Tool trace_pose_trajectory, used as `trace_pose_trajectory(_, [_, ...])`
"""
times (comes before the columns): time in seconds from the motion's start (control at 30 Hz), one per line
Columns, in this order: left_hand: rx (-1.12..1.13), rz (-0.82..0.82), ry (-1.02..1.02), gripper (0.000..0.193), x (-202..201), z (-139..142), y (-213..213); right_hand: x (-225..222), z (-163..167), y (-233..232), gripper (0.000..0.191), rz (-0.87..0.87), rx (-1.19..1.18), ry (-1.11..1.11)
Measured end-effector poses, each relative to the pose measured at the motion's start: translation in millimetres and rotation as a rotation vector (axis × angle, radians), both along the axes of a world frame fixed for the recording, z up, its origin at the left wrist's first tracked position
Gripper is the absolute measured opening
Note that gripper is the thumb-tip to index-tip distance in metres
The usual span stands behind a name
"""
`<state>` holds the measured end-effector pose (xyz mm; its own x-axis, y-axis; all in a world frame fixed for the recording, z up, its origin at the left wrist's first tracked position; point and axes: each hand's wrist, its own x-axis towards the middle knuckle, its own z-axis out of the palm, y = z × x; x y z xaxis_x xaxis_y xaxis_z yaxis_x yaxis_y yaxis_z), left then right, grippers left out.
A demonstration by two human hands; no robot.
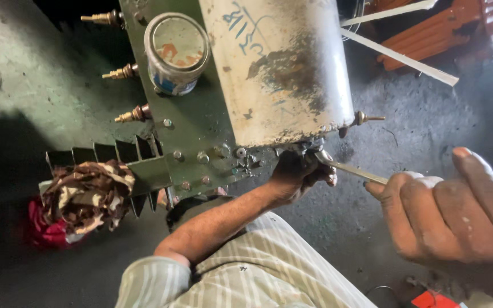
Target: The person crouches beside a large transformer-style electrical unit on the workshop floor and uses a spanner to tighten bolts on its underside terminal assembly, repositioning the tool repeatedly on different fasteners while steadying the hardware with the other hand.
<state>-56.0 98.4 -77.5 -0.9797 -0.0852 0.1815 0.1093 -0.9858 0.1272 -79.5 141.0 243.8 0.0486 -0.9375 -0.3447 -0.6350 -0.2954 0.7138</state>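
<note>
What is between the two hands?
In the head view, a thin flat metal tool spans the gap from the right hand to the left hand under the white cylindrical tank.

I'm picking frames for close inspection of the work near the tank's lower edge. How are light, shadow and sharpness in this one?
Head view: light falls on the pale cylinder; the left floor lies in deep shadow. The right hand, nearest the camera, looks soft and large. The left hand at the cylinder's edge is dim but readable. The flat metal strip catches a glint.
</note>
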Motion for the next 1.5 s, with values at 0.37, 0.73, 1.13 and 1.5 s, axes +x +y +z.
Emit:
trace_pose_trajectory(0.37, [-0.142, -0.104, 0.060, 0.048, -5.6, -6.2, -7.5, -53.2, -30.7, 67.5, 0.039, 0.227, -0.103, -0.170])
trace_pose_trajectory(0.73, [-0.299, -0.039, 0.052, 0.043, -6.9, -20.4, 5.9, -117.9, -65.9, 105.1, 0.045, 0.216, -0.243, -0.469])
trace_pose_trajectory(1.13, [0.213, -0.048, -0.373, 0.026, 23.3, -11.5, 4.7, -163.1, -205.8, 109.6, 0.038, -0.028, -0.767, -0.897])
trace_pose_trajectory(1.5, [-0.104, 0.302, -0.587, 0.029, 39.3, 23.8, -15.0, -75.3, -357.6, 24.6, 0.033, -0.230, -1.204, -1.928])
